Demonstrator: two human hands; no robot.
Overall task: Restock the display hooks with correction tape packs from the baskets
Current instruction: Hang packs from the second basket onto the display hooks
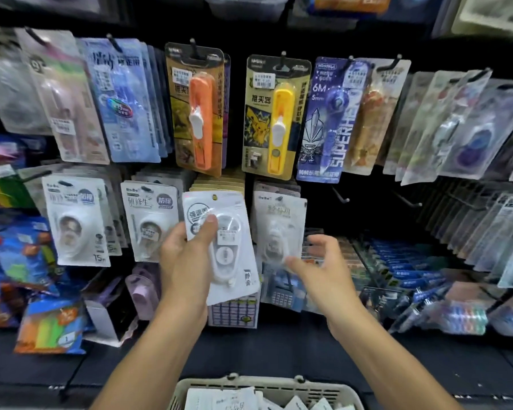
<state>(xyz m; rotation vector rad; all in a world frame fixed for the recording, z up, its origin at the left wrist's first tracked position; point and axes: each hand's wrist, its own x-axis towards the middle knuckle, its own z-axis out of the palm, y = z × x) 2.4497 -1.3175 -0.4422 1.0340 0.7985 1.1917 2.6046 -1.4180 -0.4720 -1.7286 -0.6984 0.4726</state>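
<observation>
Black display hooks [341, 196] face you; your left hand [187, 255] grips a white correction tape pack [225, 250], long axis upright, top tilted slightly left, while your right hand [317, 267] hovers loose beside it above the basket [267, 386].

Your left hand [187, 255] holds a white correction tape pack [223, 247] upright, tilted slightly, with your thumb pressed on its clear blister; a white dispenser shows inside, with a price sticker on the front. It hangs in front of a full hook of yellow-backed packs [218, 182]. Just to its right hangs another white pack [279, 229], and to the left two more white hooked packs [153, 220]. Nearest you, the beige basket [267, 386] holds loose white packs [222, 398] lying flat.
</observation>
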